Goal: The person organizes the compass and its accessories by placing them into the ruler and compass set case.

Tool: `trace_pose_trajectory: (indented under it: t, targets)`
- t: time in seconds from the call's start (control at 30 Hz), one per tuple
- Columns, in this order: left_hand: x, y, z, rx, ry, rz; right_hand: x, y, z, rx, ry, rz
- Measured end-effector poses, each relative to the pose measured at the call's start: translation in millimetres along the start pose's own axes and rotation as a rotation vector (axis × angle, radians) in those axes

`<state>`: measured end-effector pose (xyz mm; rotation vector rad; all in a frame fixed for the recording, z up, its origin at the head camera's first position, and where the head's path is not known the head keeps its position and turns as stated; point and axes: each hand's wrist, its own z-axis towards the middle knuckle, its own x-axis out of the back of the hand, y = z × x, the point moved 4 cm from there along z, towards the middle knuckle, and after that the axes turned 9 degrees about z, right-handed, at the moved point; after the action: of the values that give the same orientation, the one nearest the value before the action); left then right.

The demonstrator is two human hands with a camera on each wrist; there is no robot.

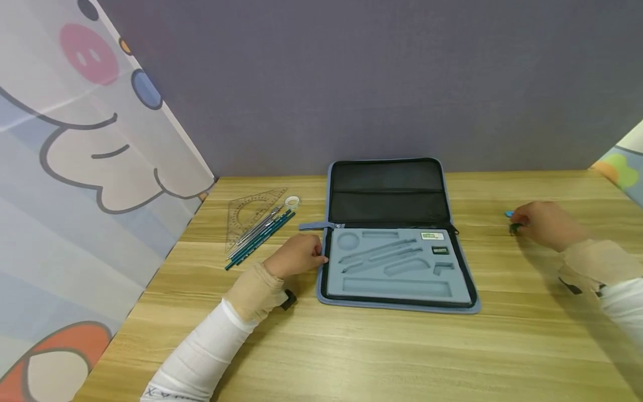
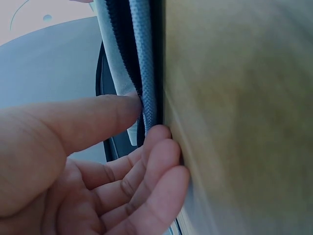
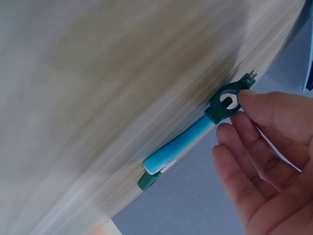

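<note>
A blue zip case lies open on the table, with a grey foam insert full of shaped slots. My left hand pinches the case's left edge; the left wrist view shows the thumb on the zip side and the fingers against the outer side. Far to the right, my right hand pinches a small green-and-blue tool. It has a round green joint with a white ring, a blue shaft and metal prongs; its exact kind is unclear. The tool is close to the tabletop.
Left of the case lie a clear set square, a roll of white tape, several silver pens and dark teal pencils. An eraser and a dark sharpener sit in foam slots. A grey partition rises behind.
</note>
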<state>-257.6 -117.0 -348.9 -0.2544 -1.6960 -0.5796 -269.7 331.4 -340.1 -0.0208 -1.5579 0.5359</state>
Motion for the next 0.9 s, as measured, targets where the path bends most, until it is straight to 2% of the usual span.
trace_pose_trajectory:
  t: [0.4, 0.9]
  targets:
    - [0.4, 0.9, 1.4, 0.0, -0.008, 0.0, 0.5, -1.8, -1.9, 0.046, 0.024, 0.004]
    - [-0.5, 0.4, 0.3, -0.001, 0.008, 0.01, -5.0, -14.6, -2.3, 0.033, -0.043, 0.066]
